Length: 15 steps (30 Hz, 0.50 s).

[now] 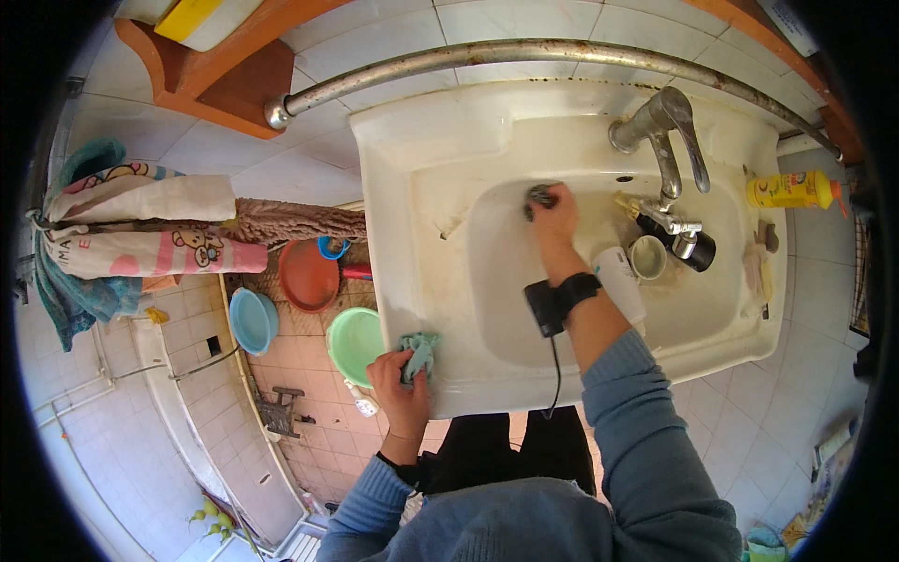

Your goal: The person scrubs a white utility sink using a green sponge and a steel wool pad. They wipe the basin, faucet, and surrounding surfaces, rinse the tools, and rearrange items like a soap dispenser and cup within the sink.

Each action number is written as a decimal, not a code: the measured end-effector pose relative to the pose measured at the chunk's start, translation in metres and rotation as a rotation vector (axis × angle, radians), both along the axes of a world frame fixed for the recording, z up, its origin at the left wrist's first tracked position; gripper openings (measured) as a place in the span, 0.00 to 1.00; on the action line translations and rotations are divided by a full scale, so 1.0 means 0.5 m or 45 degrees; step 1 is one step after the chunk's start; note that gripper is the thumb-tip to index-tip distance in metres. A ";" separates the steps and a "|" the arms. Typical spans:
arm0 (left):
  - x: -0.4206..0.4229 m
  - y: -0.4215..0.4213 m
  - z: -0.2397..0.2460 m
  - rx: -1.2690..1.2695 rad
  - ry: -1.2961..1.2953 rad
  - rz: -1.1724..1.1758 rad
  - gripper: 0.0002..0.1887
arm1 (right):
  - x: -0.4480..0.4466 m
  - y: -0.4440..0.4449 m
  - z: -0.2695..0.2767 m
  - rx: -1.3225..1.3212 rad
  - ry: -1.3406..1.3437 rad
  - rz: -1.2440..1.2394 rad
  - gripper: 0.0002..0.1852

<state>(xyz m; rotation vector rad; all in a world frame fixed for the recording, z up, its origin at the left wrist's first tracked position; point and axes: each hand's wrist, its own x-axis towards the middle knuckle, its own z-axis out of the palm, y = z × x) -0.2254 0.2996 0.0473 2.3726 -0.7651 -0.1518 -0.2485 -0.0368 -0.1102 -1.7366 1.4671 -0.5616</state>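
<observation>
My right hand [555, 219] reaches into the left part of the white ceramic sink [435, 175], its fingers closed on a dark scrubber [541, 199] against the basin wall. My left hand [399, 393] grips a crumpled green cloth [420, 355] at the sink's front left corner. Right of my right wrist, a white bottle [619, 281] lies in the basin beside a pale cup [647, 257]. Behind the cup is a black cylindrical object [695, 251], partly hidden under the chrome spout attachment. The single-lever faucet [660, 133] stands at the back right.
A yellow bottle [790, 190] lies on the sink's right rim. A rusty metal rail [491, 53] crosses behind the sink. Towels [175, 246] hang at the left. Green [357, 344], blue [253, 320] and red [309, 276] basins are below, left of the sink.
</observation>
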 end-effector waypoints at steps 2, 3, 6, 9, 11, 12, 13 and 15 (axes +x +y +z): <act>0.000 0.001 0.000 -0.009 -0.003 0.004 0.17 | -0.050 -0.052 -0.011 0.018 -0.018 -0.236 0.18; 0.000 0.002 0.000 -0.015 -0.004 0.007 0.17 | -0.083 -0.091 -0.010 0.056 -0.484 -0.429 0.15; -0.002 0.005 -0.002 -0.033 0.005 0.009 0.17 | -0.149 -0.154 -0.008 -0.095 0.163 -0.522 0.14; -0.002 0.006 -0.003 -0.009 0.034 0.022 0.17 | -0.159 -0.163 -0.004 0.177 -0.313 -0.549 0.15; -0.002 0.004 -0.002 -0.024 0.012 0.017 0.16 | -0.130 -0.144 0.004 0.286 -0.643 -0.575 0.18; -0.001 0.003 -0.001 -0.012 0.015 0.026 0.16 | -0.109 -0.133 0.013 0.339 -0.812 -0.586 0.21; -0.001 0.002 0.000 -0.024 0.001 0.019 0.16 | -0.093 -0.121 0.026 0.361 -0.951 -0.629 0.23; 0.000 -0.001 0.002 -0.015 -0.005 0.013 0.16 | -0.018 -0.053 0.036 0.402 -0.868 -0.598 0.22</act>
